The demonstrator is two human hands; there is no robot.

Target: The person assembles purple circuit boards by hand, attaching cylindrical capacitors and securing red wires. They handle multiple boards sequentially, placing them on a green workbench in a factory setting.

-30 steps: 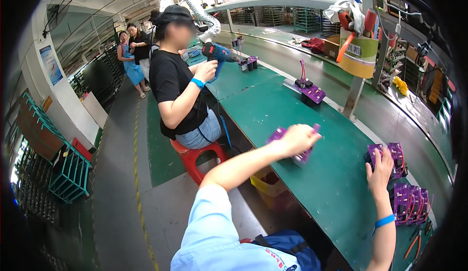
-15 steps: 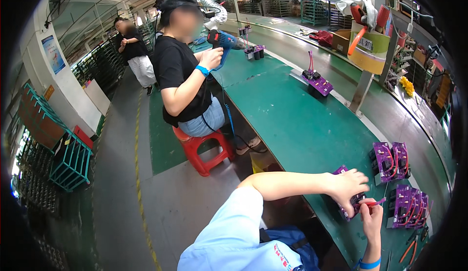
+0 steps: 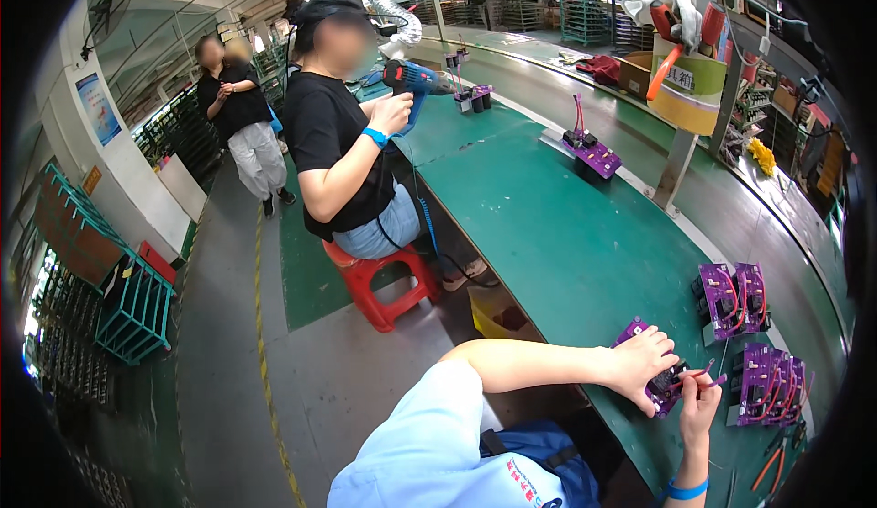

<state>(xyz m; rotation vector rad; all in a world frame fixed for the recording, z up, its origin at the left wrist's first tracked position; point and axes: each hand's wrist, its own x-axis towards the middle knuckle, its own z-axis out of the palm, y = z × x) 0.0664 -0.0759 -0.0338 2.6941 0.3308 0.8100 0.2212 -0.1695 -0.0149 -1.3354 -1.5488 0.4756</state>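
A purple circuit board point(image 3: 632, 330) with black components lies at the near edge of the green bench. My left hand point(image 3: 639, 369) grips it from above, fingers at its far side and thumb toward the near side, covering its middle. Close on the right, my right hand point(image 3: 699, 407) pinches a red wire point(image 3: 715, 380) that rises from the board. The fingertips partly hide where the wire starts. Two groups of similar purple boards with red wires stand to the right, one group farther off point(image 3: 731, 300) and one nearer point(image 3: 770, 385).
Orange-handled pliers point(image 3: 770, 465) lie at the near right. Farther along the green bench point(image 3: 539, 225) sit another board point(image 3: 591, 153) and a co-worker holding a blue power screwdriver point(image 3: 411, 79). A bin point(image 3: 687, 88) with tools hangs on a post. A second person point(image 3: 239, 111) stands in the aisle.
My left hand's fingers have drawn closer together over the board. My right hand still pinches the wire, slightly shifted. The standing person has come nearer along the aisle.
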